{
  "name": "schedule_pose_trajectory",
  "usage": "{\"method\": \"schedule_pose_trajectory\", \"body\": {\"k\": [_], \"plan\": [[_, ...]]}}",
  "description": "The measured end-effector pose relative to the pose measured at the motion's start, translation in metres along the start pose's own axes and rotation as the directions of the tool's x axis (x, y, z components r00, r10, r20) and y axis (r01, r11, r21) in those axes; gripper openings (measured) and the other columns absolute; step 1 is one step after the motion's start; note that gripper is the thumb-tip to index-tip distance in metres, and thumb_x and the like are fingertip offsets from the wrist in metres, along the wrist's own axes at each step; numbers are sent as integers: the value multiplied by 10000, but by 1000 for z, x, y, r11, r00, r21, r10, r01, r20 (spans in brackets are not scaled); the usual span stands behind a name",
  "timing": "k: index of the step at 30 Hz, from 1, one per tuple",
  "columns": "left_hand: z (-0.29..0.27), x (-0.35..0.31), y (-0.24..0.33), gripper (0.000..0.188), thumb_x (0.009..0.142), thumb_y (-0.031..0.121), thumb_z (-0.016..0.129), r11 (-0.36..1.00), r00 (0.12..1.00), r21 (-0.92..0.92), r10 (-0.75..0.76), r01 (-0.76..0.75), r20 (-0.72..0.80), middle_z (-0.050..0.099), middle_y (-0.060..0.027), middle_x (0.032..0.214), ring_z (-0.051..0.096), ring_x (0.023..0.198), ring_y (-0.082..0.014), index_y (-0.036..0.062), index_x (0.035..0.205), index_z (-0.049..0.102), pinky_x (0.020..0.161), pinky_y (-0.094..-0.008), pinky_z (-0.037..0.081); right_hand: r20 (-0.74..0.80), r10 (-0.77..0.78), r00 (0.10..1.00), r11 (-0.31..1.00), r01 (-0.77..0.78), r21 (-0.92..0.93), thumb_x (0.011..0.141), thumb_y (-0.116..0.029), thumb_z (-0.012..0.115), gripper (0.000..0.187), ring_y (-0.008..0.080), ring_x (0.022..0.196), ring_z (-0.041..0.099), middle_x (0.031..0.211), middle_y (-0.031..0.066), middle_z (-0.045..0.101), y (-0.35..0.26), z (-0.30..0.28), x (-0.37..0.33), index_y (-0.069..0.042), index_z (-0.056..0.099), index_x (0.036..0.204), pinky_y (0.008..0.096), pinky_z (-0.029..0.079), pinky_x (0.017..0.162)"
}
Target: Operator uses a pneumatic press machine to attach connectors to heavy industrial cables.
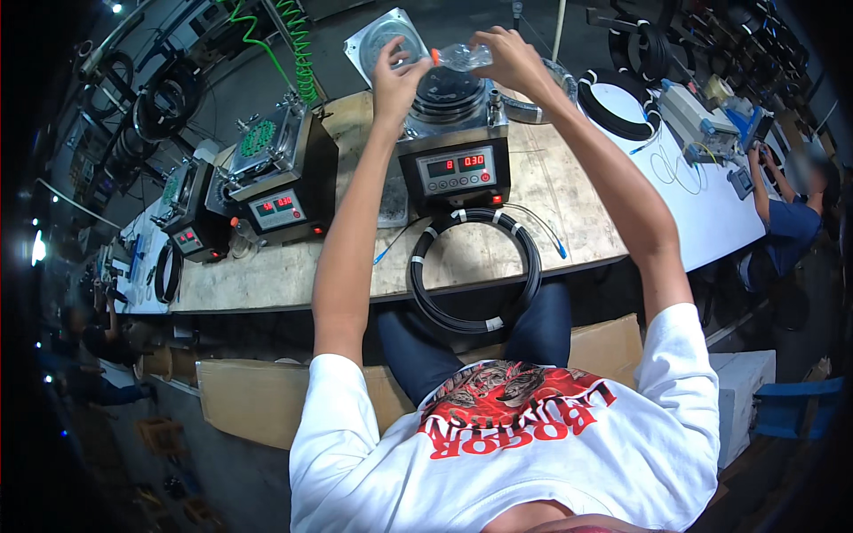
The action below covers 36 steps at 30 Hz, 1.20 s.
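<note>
My right hand (515, 62) holds a small clear plastic bottle (466, 58) with an orange tip on its side, the tip toward the left. My left hand (397, 84) is raised beside that tip, fingers curved and apart; whether its thumb touches the tip I cannot tell. Behind it leans a pale square plate with a round disc (360, 51). Below both hands stands a black benchtop machine (455, 178) with a red digital display and a dark round platen (447, 89) on top. A coil of black cable (416, 275) with blue-tipped ends hangs partly over the bench edge toward my lap.
Two similar machines, one nearer (283, 191) and one farther (182, 218), stand at left, with another clear bottle (244, 238) between. Green coiled hoses (296, 53) hang behind. At right, a black cable coil (613, 105) lies on a white table (689, 200), where another person (791, 218) works.
</note>
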<state>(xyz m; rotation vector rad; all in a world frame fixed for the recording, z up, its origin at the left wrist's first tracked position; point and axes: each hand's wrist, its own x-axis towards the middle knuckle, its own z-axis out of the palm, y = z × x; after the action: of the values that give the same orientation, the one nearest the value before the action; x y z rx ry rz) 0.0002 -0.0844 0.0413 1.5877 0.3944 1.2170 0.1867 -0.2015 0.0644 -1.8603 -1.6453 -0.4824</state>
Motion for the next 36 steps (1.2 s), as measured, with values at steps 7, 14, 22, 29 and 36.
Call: {"method": "schedule_pose_trajectory", "body": {"k": [7, 14, 22, 29, 36], "plan": [[-30, 4, -56, 544, 771, 104, 649, 777, 896, 629, 259, 28, -361, 429, -228, 1318, 353, 1270, -377, 134, 1289, 488, 1062, -497, 324, 146, -231, 962, 828, 273, -489, 783, -93, 694, 318, 208, 1209, 498, 1194, 46, 617, 0, -8, 8, -189, 724, 1085, 424, 402, 901], [-45, 12, -98, 744, 751, 32, 652, 739, 974, 669, 86, 78, -208, 246, -329, 1460, 387, 1286, -509, 210, 1426, 395, 1086, -511, 343, 227, -541, 810, 638, 571, -516, 787, -190, 675, 47, 144, 1208, 466, 1074, -33, 646, -49, 19, 41, -188, 684, 833, 379, 352, 949], [-20, 6, -68, 793, 777, -15, 599, 694, 968, 709, 73, 123, -239, 211, -290, 1503, 395, 1294, -517, 253, 1472, 327, 1041, -534, 394, 208, -483, 851, 622, 500, -602, 851, -246, 629, 102, 147, 1195, 486, 1141, -25, 659, -41, 65, 92, -201, 699, 911, 408, 331, 973], [-21, 5, -65, 802, 784, -62, 532, 712, 960, 688, 69, 144, -273, 199, -253, 1529, 349, 1350, -495, 249, 1491, 315, 1048, -549, 386, 257, -505, 824, 536, 533, -654, 839, -243, 638, 92, 156, 1183, 486, 1024, -31, 663, 1, 44, 85, -196, 692, 896, 401, 331, 976], [-29, 2, -70, 812, 752, -97, 533, 798, 969, 603, 133, 21, -210, 193, -325, 1511, 207, 1424, -472, 153, 1490, 305, 1132, -495, 261, 342, -552, 760, 565, 643, -517, 741, -181, 686, 69, 152, 1131, 488, 987, -24, 618, -31, 9, 42, -177, 693, 810, 345, 348, 963]]}}
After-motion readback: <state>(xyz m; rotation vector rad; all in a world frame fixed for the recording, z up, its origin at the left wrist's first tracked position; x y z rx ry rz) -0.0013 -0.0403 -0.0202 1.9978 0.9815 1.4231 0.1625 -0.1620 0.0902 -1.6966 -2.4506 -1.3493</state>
